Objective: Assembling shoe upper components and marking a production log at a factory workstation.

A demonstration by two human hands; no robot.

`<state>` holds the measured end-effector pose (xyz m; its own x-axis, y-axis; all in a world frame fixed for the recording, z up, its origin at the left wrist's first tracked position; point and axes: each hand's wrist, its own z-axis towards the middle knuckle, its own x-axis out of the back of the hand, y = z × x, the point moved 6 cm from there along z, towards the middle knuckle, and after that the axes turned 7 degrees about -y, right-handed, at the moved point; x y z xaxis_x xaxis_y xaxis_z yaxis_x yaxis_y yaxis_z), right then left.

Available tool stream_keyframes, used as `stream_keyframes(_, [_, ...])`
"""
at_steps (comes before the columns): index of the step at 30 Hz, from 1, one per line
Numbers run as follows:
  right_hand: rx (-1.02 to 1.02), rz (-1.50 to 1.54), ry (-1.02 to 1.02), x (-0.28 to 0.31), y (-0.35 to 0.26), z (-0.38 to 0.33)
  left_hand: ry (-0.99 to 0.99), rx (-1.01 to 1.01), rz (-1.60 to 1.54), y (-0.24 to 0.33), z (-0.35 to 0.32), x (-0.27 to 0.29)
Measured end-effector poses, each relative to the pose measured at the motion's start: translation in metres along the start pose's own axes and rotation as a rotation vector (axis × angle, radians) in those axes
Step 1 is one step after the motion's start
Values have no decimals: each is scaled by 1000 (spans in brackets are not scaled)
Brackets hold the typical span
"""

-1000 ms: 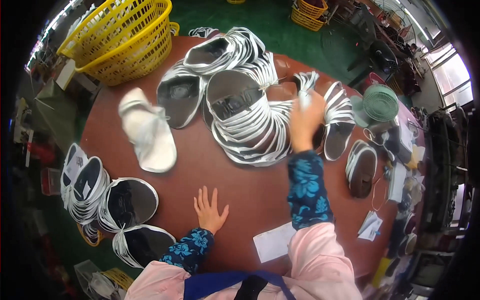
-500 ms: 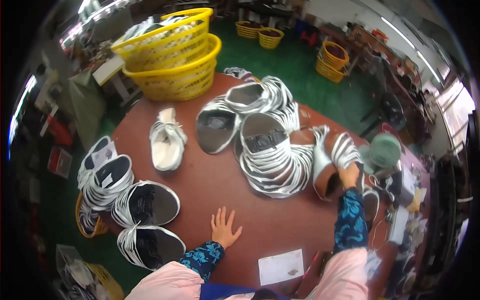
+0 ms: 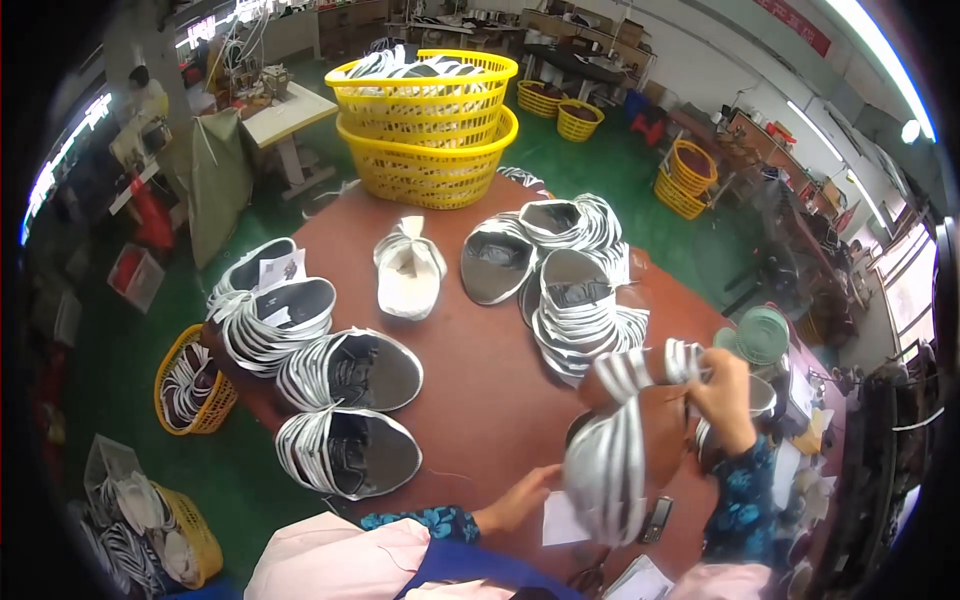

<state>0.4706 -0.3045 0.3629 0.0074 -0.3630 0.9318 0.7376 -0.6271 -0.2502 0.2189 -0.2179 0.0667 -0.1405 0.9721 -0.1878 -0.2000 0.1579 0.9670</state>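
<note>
A bundle of nested shoe uppers (image 3: pixel 611 470) with white edges and brown linings hangs tilted over the near right of the table. My right hand (image 3: pixel 725 395) is closed on the bundle's upper right end. My left hand (image 3: pixel 520 502) has its fingers stretched toward the bundle's left edge; the fingertips are close to it, partly hidden, and contact is unclear. Beyond the bundle is a fanned stack of dark uppers (image 3: pixel 577 285). More dark uppers (image 3: pixel 365 450) lie in fanned stacks along the table's left side. A cream bundle of uppers (image 3: pixel 410 275) sits at the far middle.
Two stacked yellow baskets (image 3: pixel 425 170) stand at the table's far edge, the top one full of uppers. A yellow basket (image 3: pixel 215 405) is below the left edge. Near me are white paper (image 3: pixel 565 520) and a dark phone-like device (image 3: pixel 656 520). A green round container (image 3: pixel 762 335) stands at right.
My right hand has lifted the bundle of uppers from the right side and brought it toward me. My left hand has left the tabletop and moved right toward the bundle. The view has shifted.
</note>
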Motion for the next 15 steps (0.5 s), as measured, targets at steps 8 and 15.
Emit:
stream_keyframes(8, [171,491,-35,-72,-143,-73,126,154,-175,33,-61,102])
stream_keyframes(15, [-262,1034,-405,-287,-99,-142,578,324,107,-18,-108,150])
